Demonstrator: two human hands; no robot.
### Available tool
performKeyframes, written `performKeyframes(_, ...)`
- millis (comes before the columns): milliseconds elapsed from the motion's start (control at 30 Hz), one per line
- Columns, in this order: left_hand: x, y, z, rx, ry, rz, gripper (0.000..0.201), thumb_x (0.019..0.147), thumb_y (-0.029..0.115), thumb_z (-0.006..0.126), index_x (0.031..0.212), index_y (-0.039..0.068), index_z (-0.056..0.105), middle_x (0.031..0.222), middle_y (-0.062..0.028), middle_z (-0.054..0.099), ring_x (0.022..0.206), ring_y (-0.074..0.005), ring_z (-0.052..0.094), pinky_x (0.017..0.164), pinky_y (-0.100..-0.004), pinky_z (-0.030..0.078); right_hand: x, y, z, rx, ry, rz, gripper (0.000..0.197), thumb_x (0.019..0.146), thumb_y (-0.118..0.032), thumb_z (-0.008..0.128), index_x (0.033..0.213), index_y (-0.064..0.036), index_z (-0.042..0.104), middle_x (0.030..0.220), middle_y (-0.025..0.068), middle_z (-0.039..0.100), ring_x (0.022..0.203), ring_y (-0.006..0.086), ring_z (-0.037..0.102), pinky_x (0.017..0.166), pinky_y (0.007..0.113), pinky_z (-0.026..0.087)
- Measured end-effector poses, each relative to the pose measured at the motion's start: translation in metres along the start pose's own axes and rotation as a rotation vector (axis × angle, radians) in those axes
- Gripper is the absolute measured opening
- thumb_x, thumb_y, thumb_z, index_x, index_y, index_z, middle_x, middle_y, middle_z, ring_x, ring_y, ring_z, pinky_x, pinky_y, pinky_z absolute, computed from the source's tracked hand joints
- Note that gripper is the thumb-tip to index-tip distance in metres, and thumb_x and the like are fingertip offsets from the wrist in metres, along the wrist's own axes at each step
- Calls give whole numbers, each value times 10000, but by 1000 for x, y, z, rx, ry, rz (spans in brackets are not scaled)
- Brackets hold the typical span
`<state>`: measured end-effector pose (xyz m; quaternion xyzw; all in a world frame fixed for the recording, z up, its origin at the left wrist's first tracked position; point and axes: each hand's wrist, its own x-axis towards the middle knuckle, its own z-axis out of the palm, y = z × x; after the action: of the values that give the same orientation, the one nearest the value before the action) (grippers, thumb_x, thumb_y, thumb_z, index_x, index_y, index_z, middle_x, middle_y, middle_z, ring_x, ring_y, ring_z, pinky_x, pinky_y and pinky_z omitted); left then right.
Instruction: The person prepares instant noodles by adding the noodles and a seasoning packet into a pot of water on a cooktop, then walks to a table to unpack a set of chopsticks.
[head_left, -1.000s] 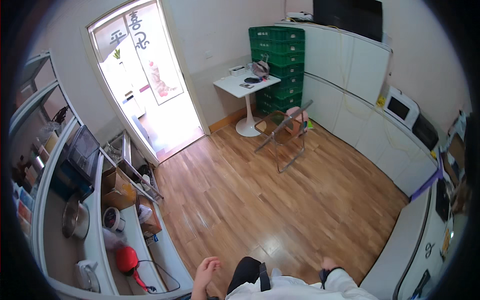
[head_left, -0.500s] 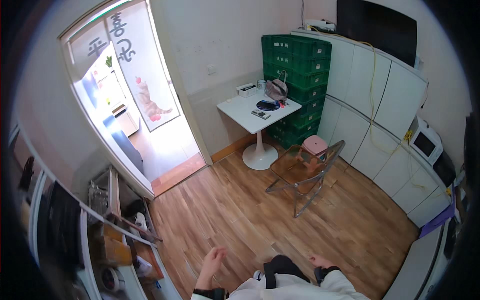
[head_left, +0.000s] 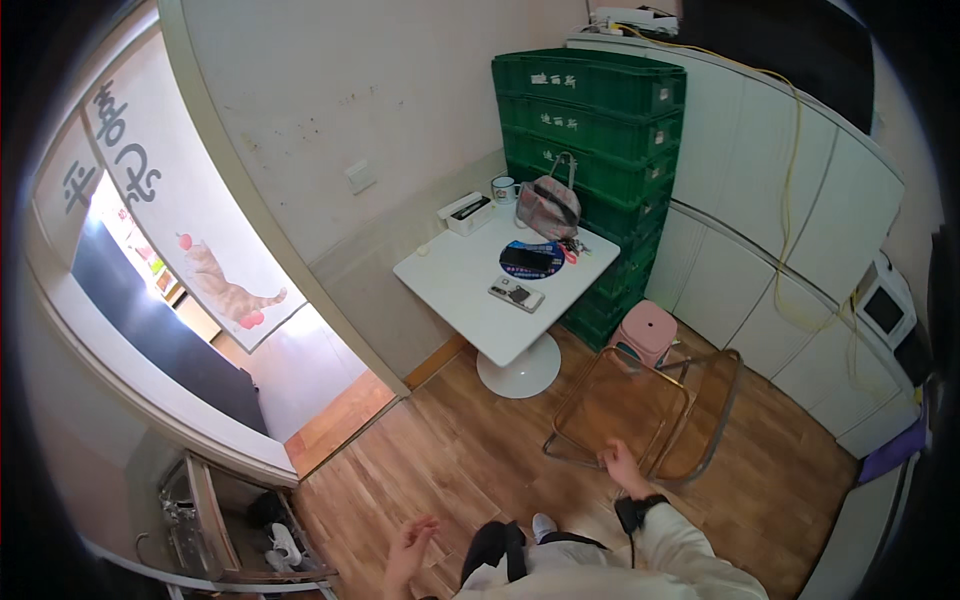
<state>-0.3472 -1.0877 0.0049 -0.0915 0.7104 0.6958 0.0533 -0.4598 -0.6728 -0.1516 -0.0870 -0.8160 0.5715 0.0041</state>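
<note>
My right hand [head_left: 623, 467] is held out low in front of me, its fingers loosely bent and apart, with nothing seen in them. In the picture it overlaps the near edge of a folding chair with a clear brown seat [head_left: 610, 400]; whether it touches the chair I cannot tell. At the lower left, my left hand [head_left: 408, 550] hangs over the wood floor, fingers apart and holding nothing. Beyond the chair is a white pedestal table [head_left: 450, 285]. On it lie a phone [head_left: 516, 293], a dark handset on a round blue mat [head_left: 532, 259] and a grey-pink bag [head_left: 549, 208].
Green crates [head_left: 590, 130] are stacked behind the table, with a pink stool [head_left: 645, 332] beside them. White cabinets [head_left: 740, 180] line the right wall, a yellow cable hanging down them. A doorway with a cat curtain [head_left: 215, 270] opens at left; a shoe rack [head_left: 240, 510] stands near it.
I have come closer to the table and chair, which look larger. My right hand has risen forward toward the chair; my left hand sits lower in view.
</note>
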Motion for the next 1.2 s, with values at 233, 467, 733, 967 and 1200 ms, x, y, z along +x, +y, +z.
performKeyframes(233,122,3,-46,110,142,-75,273,867,132,458,1124,65,520,924,-35,560,801,-119,511,706,-244,422,203,-164,51,119,128,-276,323,878,-58,441,1185,-28,346,917,91,556,728,146,553,671,252,460)
performKeyframes(467,344,54,-41,275,-124,-12,265,864,129,504,1101,13,505,947,-96,610,877,-156,574,766,-263,445,318,-129,69,266,228,-288,390,842,28,428,1219,-28,343,1154,89,451,1028,153,465,845,248,386)
performKeyframes(733,506,147,23,424,-360,99,274,872,121,480,1130,29,487,950,-95,607,892,-169,568,762,-259,435,450,-217,25,-91,451,-370,412,813,-18,472,1218,-29,396,1225,142,433,1147,271,411,943,340,338)
performKeyframes(967,551,106,38,440,-263,-122,260,871,130,483,1109,25,501,967,-106,615,901,-170,575,766,-275,446,584,-274,31,-294,583,-517,306,788,-7,455,1093,-19,486,1119,182,489,1038,338,466,888,382,372)
performKeyframes(1200,589,101,38,414,-132,-309,245,876,127,479,1096,21,508,950,-100,620,901,-161,581,770,-279,458,694,-234,158,64,146,-417,357,840,-104,493,1178,-21,415,1120,157,495,1049,273,488,862,353,402)
